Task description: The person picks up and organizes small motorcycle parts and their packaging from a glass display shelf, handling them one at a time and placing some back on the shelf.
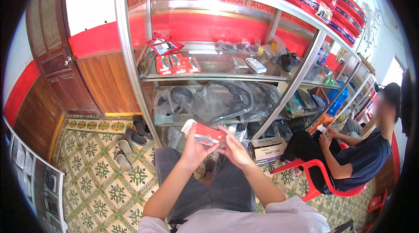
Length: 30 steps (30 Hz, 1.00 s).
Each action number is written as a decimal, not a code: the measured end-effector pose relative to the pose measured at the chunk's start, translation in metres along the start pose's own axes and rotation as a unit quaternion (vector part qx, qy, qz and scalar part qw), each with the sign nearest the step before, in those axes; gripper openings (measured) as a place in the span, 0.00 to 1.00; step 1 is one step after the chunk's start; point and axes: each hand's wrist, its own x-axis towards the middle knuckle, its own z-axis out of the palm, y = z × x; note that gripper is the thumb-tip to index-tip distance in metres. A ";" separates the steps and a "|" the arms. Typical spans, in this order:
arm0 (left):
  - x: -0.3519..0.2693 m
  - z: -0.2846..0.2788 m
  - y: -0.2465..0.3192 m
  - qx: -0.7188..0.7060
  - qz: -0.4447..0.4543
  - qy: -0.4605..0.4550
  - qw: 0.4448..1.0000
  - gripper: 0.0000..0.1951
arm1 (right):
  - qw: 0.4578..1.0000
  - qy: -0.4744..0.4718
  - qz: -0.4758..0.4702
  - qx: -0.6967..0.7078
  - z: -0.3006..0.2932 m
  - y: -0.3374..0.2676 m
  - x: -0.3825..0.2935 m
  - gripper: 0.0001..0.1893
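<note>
A small red and white cardboard box (209, 134) is held above my lap, with a white flap standing out at its left end. My left hand (193, 147) grips the box at its left side. At the right end, my right hand (233, 147) touches the box with its fingers. In front of me, on the glass shelf of a display cabinet, lie several similar red boxes (176, 64), with red packets (164, 45) behind them. A white and blue box (256, 65) lies farther right on that shelf.
The metal-framed cabinet (209, 77) holds plastic-wrapped parts (229, 100) lower down. A cardboard carton (268, 151) stands on the floor at its foot. To the right, a person (356, 157) sits on a red plastic chair (307, 170). Slippers (123, 154) lie on the tiles at left.
</note>
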 end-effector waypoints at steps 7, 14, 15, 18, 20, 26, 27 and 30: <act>0.010 -0.014 -0.035 0.543 0.330 0.035 0.771 0.17 | 0.968 -0.027 0.147 0.201 -0.012 0.014 0.006 0.31; 0.013 -0.024 -0.031 0.583 0.270 0.039 0.765 0.19 | 0.958 0.005 0.165 0.234 -0.017 0.030 0.006 0.18; 0.014 -0.025 -0.034 0.581 0.313 0.051 0.750 0.20 | 0.957 0.028 0.168 0.237 -0.016 0.032 0.006 0.18; 0.012 -0.021 -0.030 0.577 0.307 0.085 0.752 0.20 | 0.947 0.043 0.189 0.256 -0.013 0.033 0.006 0.19; 0.008 -0.014 -0.023 0.573 0.257 0.106 0.771 0.20 | 0.948 0.043 0.179 0.258 -0.007 0.030 0.005 0.19; 0.004 -0.019 0.000 0.361 0.148 -0.116 0.914 0.24 | 0.958 0.060 0.118 0.255 -0.017 0.028 0.006 0.22; 0.002 -0.019 0.005 0.352 0.150 -0.159 0.910 0.26 | 0.962 0.048 0.099 0.251 -0.020 0.024 0.006 0.23; 0.001 -0.019 0.003 0.339 0.165 -0.184 0.908 0.26 | 0.955 0.066 0.116 0.266 -0.015 0.010 0.003 0.23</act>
